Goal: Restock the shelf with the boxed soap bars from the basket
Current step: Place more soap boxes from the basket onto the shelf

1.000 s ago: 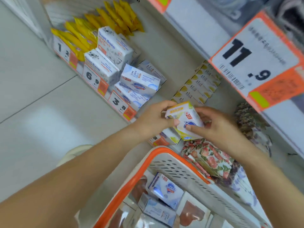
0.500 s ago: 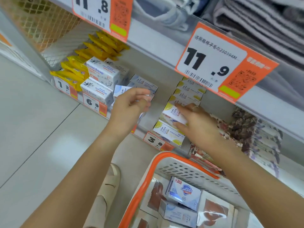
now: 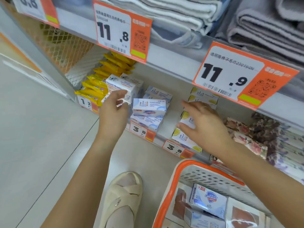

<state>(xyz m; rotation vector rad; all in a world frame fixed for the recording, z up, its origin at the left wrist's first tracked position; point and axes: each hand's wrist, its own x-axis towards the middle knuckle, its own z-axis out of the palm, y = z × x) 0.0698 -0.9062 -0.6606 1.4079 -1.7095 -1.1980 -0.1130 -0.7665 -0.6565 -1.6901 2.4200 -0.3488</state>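
Note:
A row of yellow-and-white boxed soap bars [image 3: 185, 140] lies on the low shelf [image 3: 166, 129]. My right hand [image 3: 202, 124] hovers over that row with fingers spread, touching or just above one box. To the left a stack of blue-and-white soap boxes [image 3: 148, 107] stands on the same shelf. My left hand [image 3: 113, 109] is beside that stack, fingers loosely curled, holding nothing. The orange-rimmed basket [image 3: 181, 168] at the lower right holds blue soap boxes [image 3: 209, 199].
Goat soap boxes [image 3: 118, 86] and yellow packets [image 3: 98, 86] fill the shelf's left end. Floral fabric packs [image 3: 246, 137] lie to the right. Price tags [image 3: 139, 130] line the shelf edge; folded towels [image 3: 181, 17] sit on the shelf above. My shoe [image 3: 123, 198] is on the floor.
The yellow soap box that both hands held now lies in the yellow row on the shelf. My right hand has let it go and my left hand has drifted left toward the blue boxes.

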